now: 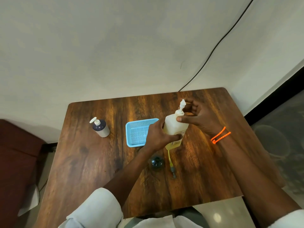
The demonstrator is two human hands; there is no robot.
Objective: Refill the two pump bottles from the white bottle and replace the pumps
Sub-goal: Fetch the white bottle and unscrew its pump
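**soapnoob:** Both hands are on the white bottle (pixel 174 129) right now. Left hand (pixel 159 134) is wrapped round its body, holding it up off the wooden table (pixel 92 162), and the right hand (pixel 199 117) has thumb and fingers up at the neck around its pump (pixel 181 106). Looks to me like it's being unscrewed, or maybe screwed back on, can't say which.

**refill_dave:** So how far in?

**soapnoob:** My guess is about halfway. One dark pump bottle (pixel 100 128) stands at the far left, well apart, pump on. The other dark bottle (pixel 156 162) sits near the front edge, just below the hands, with an open neck. Its pump (pixel 171 163) seems to be lying on the table just beside it, yellowish tube and all.

**refill_dave:** Anything in them?

**soapnoob:** White bottle shows yellowish liquid in the lower part. Both dark ones are too opaque to tell the level. Blue basket (pixel 130 137) behind the left hand shows nothing inside, as far as I can see.
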